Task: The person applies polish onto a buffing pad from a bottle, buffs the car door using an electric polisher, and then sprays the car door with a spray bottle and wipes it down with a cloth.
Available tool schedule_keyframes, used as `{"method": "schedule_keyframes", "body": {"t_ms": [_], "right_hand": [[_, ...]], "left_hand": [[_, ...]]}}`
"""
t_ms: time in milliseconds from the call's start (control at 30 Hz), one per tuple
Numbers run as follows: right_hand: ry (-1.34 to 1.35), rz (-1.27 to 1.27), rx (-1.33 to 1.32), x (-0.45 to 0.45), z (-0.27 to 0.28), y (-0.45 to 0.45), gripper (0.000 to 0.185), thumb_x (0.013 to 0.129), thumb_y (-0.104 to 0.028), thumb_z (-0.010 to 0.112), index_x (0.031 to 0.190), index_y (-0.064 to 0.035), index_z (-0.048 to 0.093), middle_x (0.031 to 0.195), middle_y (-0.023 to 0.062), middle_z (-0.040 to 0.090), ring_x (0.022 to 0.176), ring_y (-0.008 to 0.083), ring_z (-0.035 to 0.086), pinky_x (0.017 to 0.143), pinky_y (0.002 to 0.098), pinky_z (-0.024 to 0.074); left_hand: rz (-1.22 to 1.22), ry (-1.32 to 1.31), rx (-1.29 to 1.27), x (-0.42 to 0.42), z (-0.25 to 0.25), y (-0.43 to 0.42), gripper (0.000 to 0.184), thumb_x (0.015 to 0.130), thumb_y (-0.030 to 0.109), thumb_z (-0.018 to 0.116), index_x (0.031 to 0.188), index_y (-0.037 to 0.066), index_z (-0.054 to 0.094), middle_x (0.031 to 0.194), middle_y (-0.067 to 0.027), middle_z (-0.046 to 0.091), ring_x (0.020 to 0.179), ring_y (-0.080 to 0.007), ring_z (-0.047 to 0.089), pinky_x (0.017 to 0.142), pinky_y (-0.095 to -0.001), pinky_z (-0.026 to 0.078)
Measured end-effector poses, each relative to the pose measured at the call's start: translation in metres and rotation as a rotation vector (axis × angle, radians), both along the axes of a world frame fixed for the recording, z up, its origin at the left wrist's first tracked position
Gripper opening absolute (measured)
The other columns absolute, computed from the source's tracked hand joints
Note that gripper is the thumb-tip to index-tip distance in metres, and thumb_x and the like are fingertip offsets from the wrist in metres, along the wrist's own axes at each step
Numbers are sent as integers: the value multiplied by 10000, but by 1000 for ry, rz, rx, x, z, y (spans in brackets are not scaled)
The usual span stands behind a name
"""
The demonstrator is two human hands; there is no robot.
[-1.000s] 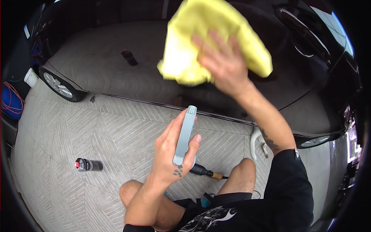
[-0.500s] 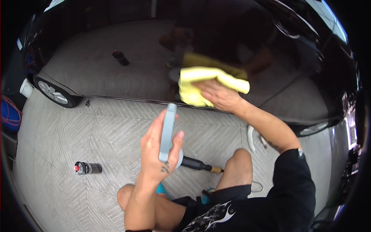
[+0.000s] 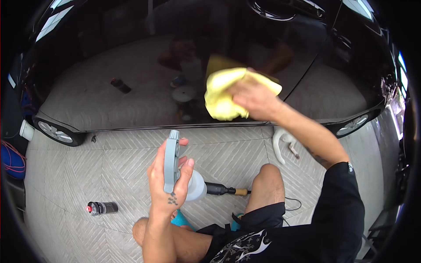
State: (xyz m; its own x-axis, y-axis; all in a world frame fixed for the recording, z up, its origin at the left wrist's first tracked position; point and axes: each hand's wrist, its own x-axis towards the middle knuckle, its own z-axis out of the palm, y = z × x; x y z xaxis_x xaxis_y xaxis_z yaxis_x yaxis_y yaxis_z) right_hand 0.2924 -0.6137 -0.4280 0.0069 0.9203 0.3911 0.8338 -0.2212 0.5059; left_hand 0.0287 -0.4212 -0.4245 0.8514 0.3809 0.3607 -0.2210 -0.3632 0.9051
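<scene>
My right hand [image 3: 256, 97] presses a crumpled yellow cloth [image 3: 221, 98] against the glossy dark car door [image 3: 144, 94], low on the panel and left of the door seam. The cloth hides some of the fingers. In front of the door, my left hand [image 3: 163, 177] is wrapped round the neck of a spray bottle [image 3: 195, 187] with a grey trigger head and a whitish translucent body. It is held apart from the car, nozzle toward the door. The door mirrors the cloth, the arms and the floor.
A black bottle with a red cap [image 3: 103, 208] lies on the patterned floor at left. Behind the spray bottle is a black corded power tool [image 3: 217, 189]. A white shape like an animal's tail [image 3: 277, 147] extends from under the car. Car wheels [image 3: 55, 131] stand at both sides.
The view has shifted rightward along the car. The yellow cloth has moved over the door and bunched up more under my right hand. My left hand still holds the spray bottle.
</scene>
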Motion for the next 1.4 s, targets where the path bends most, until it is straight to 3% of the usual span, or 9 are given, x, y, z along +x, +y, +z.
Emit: {"method": "schedule_keyframes", "body": {"t_ms": [100, 300, 533, 733, 900, 1000, 1167, 1300, 1400], "right_hand": [[-76, 71, 441, -7, 86, 12, 109, 786, -135, 594, 881, -85, 615, 1300, 36, 608, 1273, 269, 502, 1089, 531, 321], [274, -56, -180, -5, -118, -33, 196, 792, -162, 640, 960, -63, 633, 1442, 46, 483, 1409, 247, 340, 1167, 514, 246], [339, 85, 1323, -69, 98, -120, 288, 992, -106, 494, 1178, 91, 592, 1101, 231, 658, 935, 313, 697, 784, 412, 609], [-147, -117, 645, 20, 105, -37, 433, 798, -92, 640, 1229, -90, 604, 1436, 115, 491, 1397, 389, 329, 1127, 559, 234], [101, -185, -167, 21, -86, -71, 482, 822, -142, 534, 1299, -209, 558, 1326, 45, 555, 1225, 237, 529, 1072, 465, 405], [951, -5, 534, 27, -25, -97, 454, 809, -129, 634, 1255, -64, 580, 1278, 91, 589, 1192, 295, 550, 1040, 420, 426], [-339, -207, 815, 45, 66, -69, 290, 887, -169, 545, 1147, -59, 611, 1313, 111, 580, 1263, 401, 474, 1093, 605, 269], [147, -164, 181, 44, -121, -115, 317, 807, -197, 531, 1102, -134, 629, 1244, 82, 596, 1266, 326, 490, 1099, 541, 356], [-20, -208, 165, 49, -60, -143, 472, 750, -156, 608, 1212, -61, 616, 1221, 110, 617, 1144, 295, 586, 1009, 456, 458]], "left_hand": [[-2, 11, -7, 1, 1, -8, 456, 865, 69, 644, 1288, -46, 518, 1134, -148, 648, 1013, -195, 622, 757, -305, 567], [-14, 68, 47, 2, -3, -21, 446, 831, 4, 649, 1260, -27, 530, 1131, -139, 662, 980, -244, 666, 841, -358, 559], [-23, 108, 14, 0, -4, -14, 469, 869, 63, 633, 1300, -67, 499, 1136, -164, 636, 1012, -198, 621, 762, -301, 570], [-68, 99, 74, 15, -16, -21, 475, 857, 71, 657, 1293, -50, 513, 1133, -170, 642, 1025, -212, 623, 771, -312, 577], [-94, 147, 41, 22, -20, -23, 474, 855, 67, 657, 1290, -51, 512, 1130, -169, 640, 1047, -223, 619, 774, -317, 579], [-57, 123, -19, 25, -18, -21, 440, 849, 26, 645, 1265, -54, 524, 1133, -171, 641, 1051, -236, 630, 801, -336, 578], [-95, 167, 26, 29, -25, -23, 472, 869, 64, 637, 1298, -69, 491, 1150, -197, 622, 1077, -249, 613, 815, -344, 586], [-181, 191, 88, 29, -26, -26, 485, 867, 61, 642, 1307, -69, 484, 1173, -210, 611, 1093, -265, 609, 828, -361, 587], [-120, 133, 6, 33, -22, -27, 438, 829, -10, 635, 1257, -35, 541, 1159, -174, 641, 1064, -275, 641, 851, -374, 573]]}}
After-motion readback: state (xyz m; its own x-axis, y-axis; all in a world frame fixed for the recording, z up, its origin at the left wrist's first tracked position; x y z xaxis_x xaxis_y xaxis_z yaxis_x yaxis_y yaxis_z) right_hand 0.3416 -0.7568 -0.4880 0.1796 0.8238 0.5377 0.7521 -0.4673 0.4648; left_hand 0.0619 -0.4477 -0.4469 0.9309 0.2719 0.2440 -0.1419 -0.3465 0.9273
